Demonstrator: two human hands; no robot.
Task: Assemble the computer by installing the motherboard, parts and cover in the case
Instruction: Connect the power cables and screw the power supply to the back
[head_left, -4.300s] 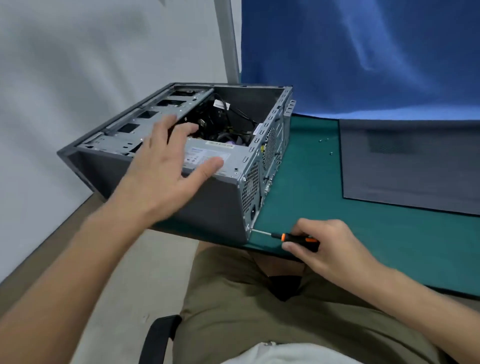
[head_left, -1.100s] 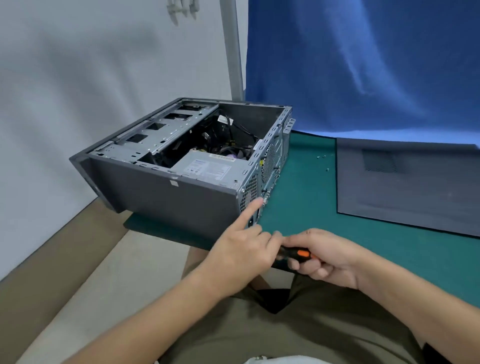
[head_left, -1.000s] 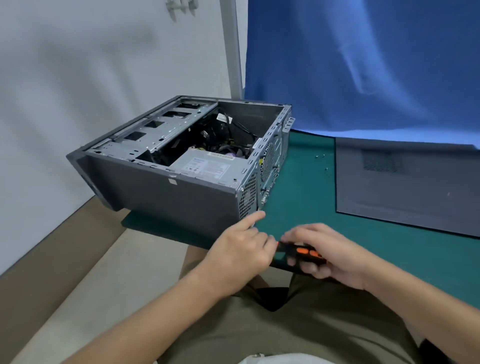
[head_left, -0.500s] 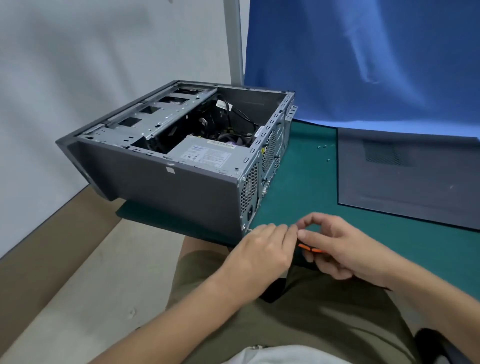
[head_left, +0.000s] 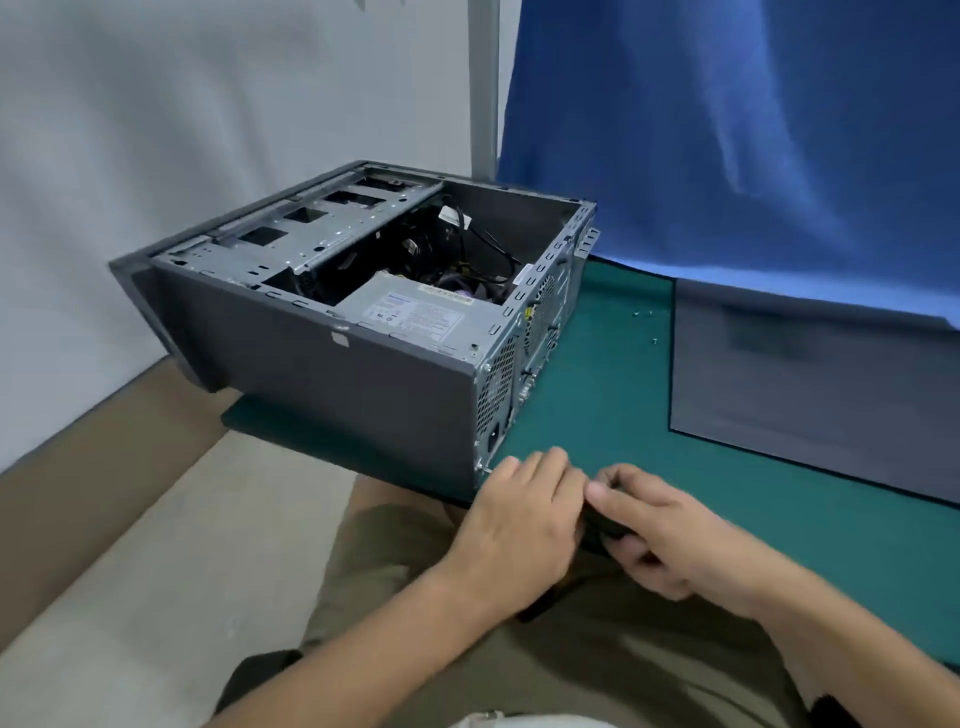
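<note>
the case (head_left: 322, 374) lies on its side, open face up, overhanging the near-left edge of the green mat (head_left: 613, 415). inside it the power supply (head_left: 415, 312) sits at the rear corner with cables (head_left: 493, 244) beyond, so the parts look fitted, though the motherboard is too dark to make out. just off the case's lower rear corner, the right hand (head_left: 670, 540) curls its fingers round the dark handle of a screwdriver (head_left: 605, 524) aimed at a screw (head_left: 487, 471). the left hand (head_left: 519, 519) covers the shaft, fingers close together; whether they pinch it i cannot tell. i judge a rear screw is being driven. left to do: the cover (head_left: 810, 395), lying flat well right of the case, loose screws (head_left: 642, 313) between them.
</note>
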